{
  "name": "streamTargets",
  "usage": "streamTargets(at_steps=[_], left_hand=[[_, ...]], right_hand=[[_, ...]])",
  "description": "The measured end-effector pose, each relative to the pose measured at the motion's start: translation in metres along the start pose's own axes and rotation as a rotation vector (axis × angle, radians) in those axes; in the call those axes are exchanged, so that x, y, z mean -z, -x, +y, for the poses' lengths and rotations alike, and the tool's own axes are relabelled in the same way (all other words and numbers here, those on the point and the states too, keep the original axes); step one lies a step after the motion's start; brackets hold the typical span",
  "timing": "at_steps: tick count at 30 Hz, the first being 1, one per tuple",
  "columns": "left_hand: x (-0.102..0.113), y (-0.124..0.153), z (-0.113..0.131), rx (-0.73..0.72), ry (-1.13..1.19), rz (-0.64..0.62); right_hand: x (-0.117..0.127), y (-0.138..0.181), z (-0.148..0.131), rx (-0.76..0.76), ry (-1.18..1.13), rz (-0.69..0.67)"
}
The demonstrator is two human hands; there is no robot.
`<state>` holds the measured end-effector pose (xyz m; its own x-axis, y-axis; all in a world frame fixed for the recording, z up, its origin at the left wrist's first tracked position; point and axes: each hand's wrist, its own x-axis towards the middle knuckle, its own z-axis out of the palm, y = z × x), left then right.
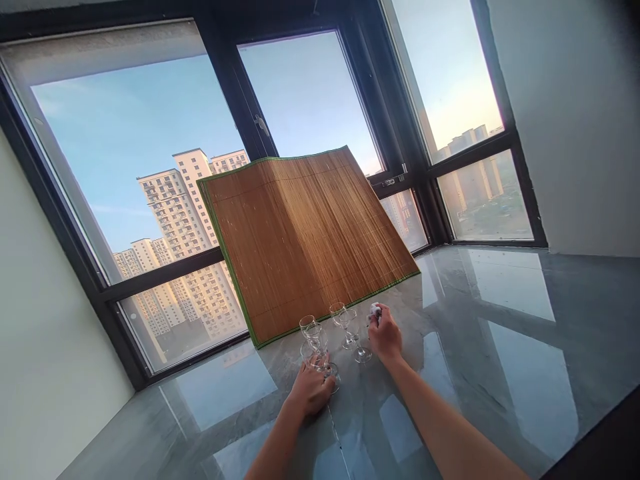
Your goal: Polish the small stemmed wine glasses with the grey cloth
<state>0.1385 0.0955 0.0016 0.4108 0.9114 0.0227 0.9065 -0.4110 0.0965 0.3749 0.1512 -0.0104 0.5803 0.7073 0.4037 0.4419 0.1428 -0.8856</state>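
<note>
Several clear stemmed glasses stand close together on the glossy grey surface. My left hand [311, 389] is closed around the lower part of the nearest stemmed glass [315, 336], with the thumb at its round foot; the fingers partly hide the stem. Another glass [306, 324] is just behind it. Between my hands is a second group, a front glass [350, 321] and one behind it [337, 310]. To the right of these, my right hand [386, 337] is closed on a small white crumpled wad [375, 310], whose material I cannot make out.
A brown bamboo mat [310, 233] with green edging stands upright behind the glasses, leaning back toward the window. Dark window frames [165, 273] run along the back, with tall buildings outside. The grey surface [450, 307] reflects the window light.
</note>
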Motion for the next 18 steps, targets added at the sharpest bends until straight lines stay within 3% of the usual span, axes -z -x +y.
streamTargets(at_steps=[9, 18], left_hand=[[-0.001, -0.006, 0.0, -0.038, -0.017, 0.025], [-0.007, 0.004, -0.009, 0.044, 0.116, 0.006]], right_hand=[[0.001, 0.0, 0.0, 0.008, 0.001, -0.003], [0.002, 0.002, -0.005, 0.005, 0.012, -0.01]])
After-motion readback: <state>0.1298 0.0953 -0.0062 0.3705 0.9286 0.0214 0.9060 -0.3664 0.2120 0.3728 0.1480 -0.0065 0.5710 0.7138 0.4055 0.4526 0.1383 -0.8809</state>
